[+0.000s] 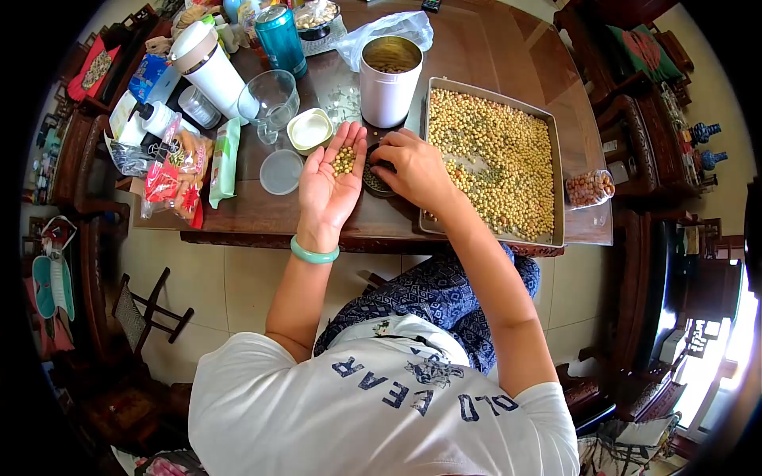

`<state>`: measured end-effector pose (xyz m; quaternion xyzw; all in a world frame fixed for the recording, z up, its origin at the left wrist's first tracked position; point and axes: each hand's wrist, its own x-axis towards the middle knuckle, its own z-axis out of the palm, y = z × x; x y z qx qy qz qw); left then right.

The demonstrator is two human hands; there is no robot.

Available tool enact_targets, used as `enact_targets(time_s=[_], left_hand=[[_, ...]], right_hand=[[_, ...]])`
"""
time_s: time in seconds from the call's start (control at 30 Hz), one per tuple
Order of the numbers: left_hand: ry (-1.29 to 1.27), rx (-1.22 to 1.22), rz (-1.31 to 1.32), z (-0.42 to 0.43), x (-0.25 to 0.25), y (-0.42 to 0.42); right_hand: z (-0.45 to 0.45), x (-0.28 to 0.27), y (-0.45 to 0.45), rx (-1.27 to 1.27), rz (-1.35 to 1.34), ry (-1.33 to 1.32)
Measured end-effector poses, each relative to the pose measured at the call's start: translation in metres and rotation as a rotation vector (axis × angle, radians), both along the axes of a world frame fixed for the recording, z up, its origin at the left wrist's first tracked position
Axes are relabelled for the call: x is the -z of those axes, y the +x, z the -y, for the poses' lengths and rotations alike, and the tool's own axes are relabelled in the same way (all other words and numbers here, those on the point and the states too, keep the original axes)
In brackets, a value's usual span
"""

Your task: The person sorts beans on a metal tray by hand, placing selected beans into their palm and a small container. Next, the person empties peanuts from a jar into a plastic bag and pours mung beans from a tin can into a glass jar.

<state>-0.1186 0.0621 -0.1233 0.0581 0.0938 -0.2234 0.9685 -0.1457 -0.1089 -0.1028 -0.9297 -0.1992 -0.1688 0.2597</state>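
Dark brown, glossy wooden table (516, 71); person seated at its near edge.

Left hand (325, 194) palm up above the near edge, fingers extended and together, thumb out to the side; a small heap of yellow-green beans (344, 161) lies loose on the finger bases. Pale green smooth bangle (314, 252) round that wrist.

Right hand (417, 168) just beside it, palm down, fingers bent over a small, dark, round dish (376, 189) near the table's near edge. Small dark green grains visible inside the dish; fingertips partly hidden, cannot tell whether they grip anything.

Right of the hands, along the near edge: shallow rectangular metal tray (559, 186), spread with round, pale yellow beans (516, 135) mixed with small green ones. Clear plastic jar of reddish-brown pieces (590, 189) lies on its side between tray and right edge.

Beyond the hands, toward the far edge: tall white cylindrical can (386, 97), upright, open-topped. Left of the hands: flat, round, translucent lid (280, 172), near the near edge.
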Motion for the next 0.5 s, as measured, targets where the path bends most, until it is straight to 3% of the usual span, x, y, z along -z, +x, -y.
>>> enact_targets(time_s=[0.3,0.5], left_hand=[[-0.010,0.008,0.003,0.001,0.000,-0.001],[0.016,-0.004,-0.021,0.003,-0.001,-0.001]], right_hand=[[0.002,0.001,0.000,-0.004,0.003,0.021],[0.012,-0.009,0.001,0.060,-0.108,0.307]])
